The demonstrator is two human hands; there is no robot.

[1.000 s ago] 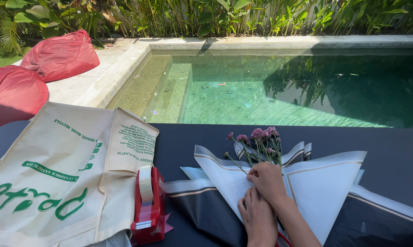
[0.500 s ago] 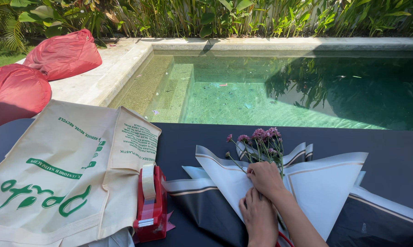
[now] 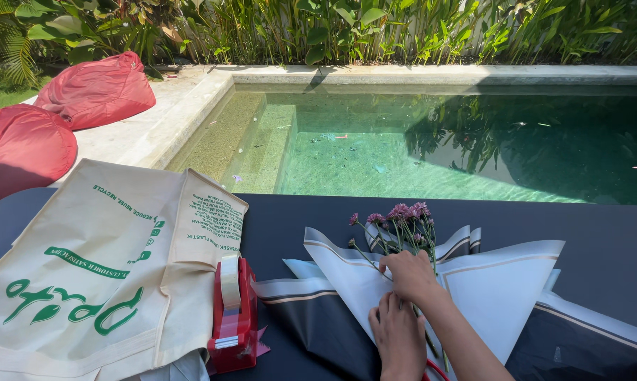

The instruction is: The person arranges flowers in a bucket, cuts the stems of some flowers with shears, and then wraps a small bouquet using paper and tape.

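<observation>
Beyond the table's far edge a rectangular pool of green water fills most of the view, with a pale stone rim and a row of leafy plants behind it, and two red bean bags lie on the paving at the left. The dark table runs across the near part of the picture. On its left side lies a large cream cloth bag with green print, flat and partly folded over at its right edge. Just beside the bag's right edge stands a red tape dispenser with a roll of clear tape. To the right of the dispenser, layered sheets of white and dark grey wrapping paper with thin gold edging are spread in pointed folds on the table. A small bunch of pink flowers on thin green stems lies on the white sheet, heads pointing toward the pool. The right hand rests palm down over the stems, fingers bent and pressing them against the paper, just below the flower heads. The left hand lies directly below it, nearer the person, fingers flat and together on the white paper; whether it grips anything cannot be told
</observation>
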